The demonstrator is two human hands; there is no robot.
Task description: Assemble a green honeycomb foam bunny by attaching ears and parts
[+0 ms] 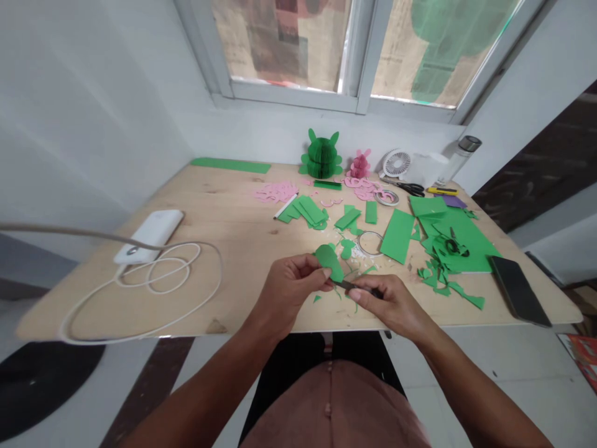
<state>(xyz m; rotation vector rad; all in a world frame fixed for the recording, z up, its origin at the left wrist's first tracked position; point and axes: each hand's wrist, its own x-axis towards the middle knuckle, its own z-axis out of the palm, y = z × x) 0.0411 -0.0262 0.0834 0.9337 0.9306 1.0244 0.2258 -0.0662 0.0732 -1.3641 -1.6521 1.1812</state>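
Near the table's front edge, my left hand (298, 283) pinches a rounded green paper piece (329, 261) between thumb and fingers. To its right, my right hand (385, 298) is closed round a dark, slim tool (347, 285), which looks like small scissors or a cutter; its exact kind is unclear. The tool's tip points left and reaches the lower edge of the green piece. Small green scraps (347, 249) lie just beyond my hands, beside a thin ring (370, 243) and tiny white bits.
Green sheets (459, 239), offcuts and a black phone (520, 290) lie right. A white power bank (150, 236) with a looped cable (219, 283) is left. Paper figures (321, 158), a fan (396, 163), scissors (410, 188) and a bottle (459, 160) line the back.
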